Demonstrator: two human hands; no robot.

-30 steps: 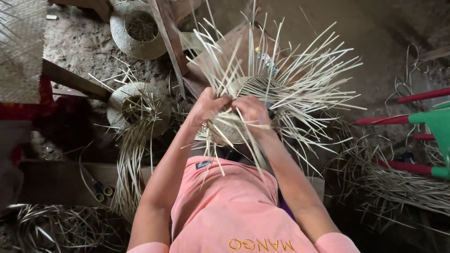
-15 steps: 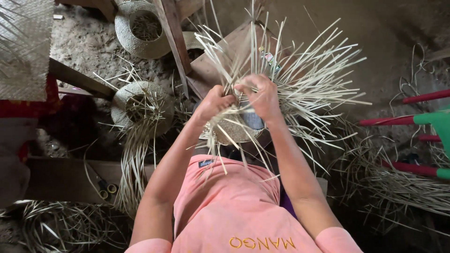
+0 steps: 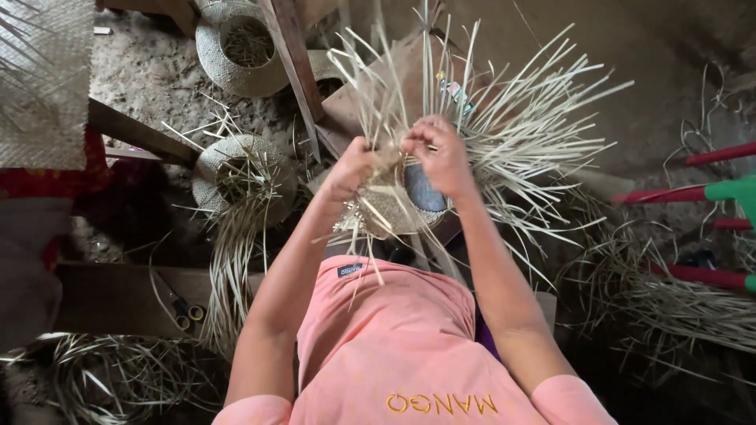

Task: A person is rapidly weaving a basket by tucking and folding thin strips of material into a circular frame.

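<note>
Nearest the camera is a pink shirt (image 3: 394,346), with 2 bare arms reaching up from it toward the middle of the scene.

Just past the shirt sits a half-woven basket (image 3: 386,208), round and pale, held up in front of the person. Many long, thin strips (image 3: 528,134) stick out from it like a fan, mostly to the right and far side.

The left hand (image 3: 352,168) is on the left side of the basket. Its grip is closed around the woven rim and some strips there. The right hand (image 3: 442,157) is just beside it, at the top of the basket. Its fingers (image 3: 417,142) are curled in and pinch 1 or 2 strips. The 2 hands almost touch each other.

Left of the arms, on the dirt floor (image 3: 150,75), a small woven basket (image 3: 240,177) stands with loose strips hanging down from it. A pair of scissors (image 3: 183,308) lies nearer, on a dark board (image 3: 118,295).

On the right, red and green bars (image 3: 709,193) show at the edge, above a heap of loose strips (image 3: 669,299).

Farther away, another round woven basket (image 3: 240,47) lies at the top. A flat woven mat (image 3: 43,79) fills the far left corner.
</note>
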